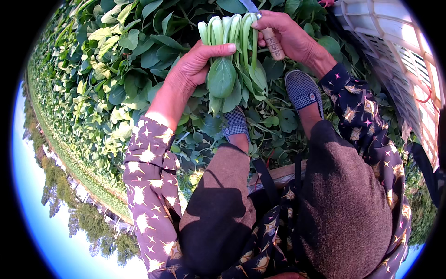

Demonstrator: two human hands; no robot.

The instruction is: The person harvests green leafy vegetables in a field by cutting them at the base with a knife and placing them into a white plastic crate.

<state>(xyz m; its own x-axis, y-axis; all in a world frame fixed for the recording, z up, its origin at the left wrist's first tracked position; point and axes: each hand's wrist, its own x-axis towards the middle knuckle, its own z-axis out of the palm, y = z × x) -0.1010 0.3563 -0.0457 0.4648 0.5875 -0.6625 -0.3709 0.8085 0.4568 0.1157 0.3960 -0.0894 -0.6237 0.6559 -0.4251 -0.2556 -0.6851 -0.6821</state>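
Observation:
A bunch of leafy greens [223,78] with pale green stalks hangs leaves-down in front of me. My left hand [198,62] grips the bunch from the left, its thumb laid across the stalks. The cut stalk ends point away from me, at the top of the bunch. In my right hand [284,33] is a knife with a wooden handle [273,43] that bears writing. Its metal blade [248,5] points up and left and runs out of the picture. My right thumb rests against the rightmost stalks.
Dense leafy plants [139,55] cover the ground ahead and to the left. A white plastic crate [393,45] stands tilted at the right. Both my shoes [302,89] are among low plants. Between my legs shows a wooden edge [278,172], apparently of a seat.

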